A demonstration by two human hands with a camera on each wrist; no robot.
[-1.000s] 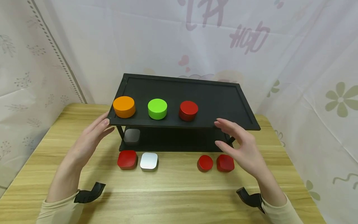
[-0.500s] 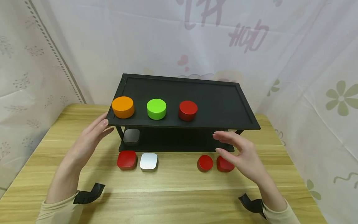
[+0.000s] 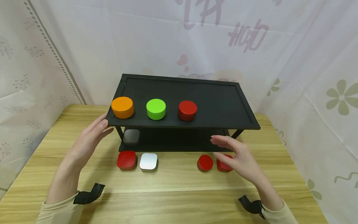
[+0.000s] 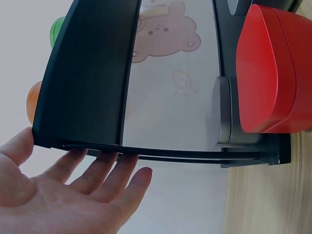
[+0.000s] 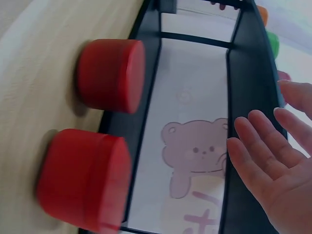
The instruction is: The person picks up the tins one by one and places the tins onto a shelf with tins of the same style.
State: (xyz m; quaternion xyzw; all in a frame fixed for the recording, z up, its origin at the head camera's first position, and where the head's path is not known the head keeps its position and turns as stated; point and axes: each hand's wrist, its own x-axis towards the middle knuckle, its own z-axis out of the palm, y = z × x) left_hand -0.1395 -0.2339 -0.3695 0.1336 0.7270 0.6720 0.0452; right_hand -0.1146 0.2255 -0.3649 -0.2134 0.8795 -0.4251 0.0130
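Note:
A two-tier black rack (image 3: 212,99) stands on the table. My left hand (image 3: 86,144) touches its left side, thumb at the top board's front corner and the loosely extended fingers (image 4: 97,170) along the side bar. On the top board sit an orange round tin (image 3: 122,107), a green round tin (image 3: 156,109) and a red round tin (image 3: 187,110). A grey square tin (image 3: 131,137) lies on the lower tier, at the left. My right hand (image 3: 237,158) hangs before the rack's right part, fingers apart and holding nothing. It partly covers a red square tin (image 3: 222,165).
In front of the rack, a second red square tin (image 3: 127,160) and a silver square tin (image 3: 149,161) stand at left. Another red round tin (image 3: 205,163) is at right. The wooden table (image 3: 167,202) ends at a printed cloth (image 3: 156,37) behind.
My right hand has come down from the top board's front edge to the level of the lower tier. The left hand stays at the rack's left side; the tins have not moved.

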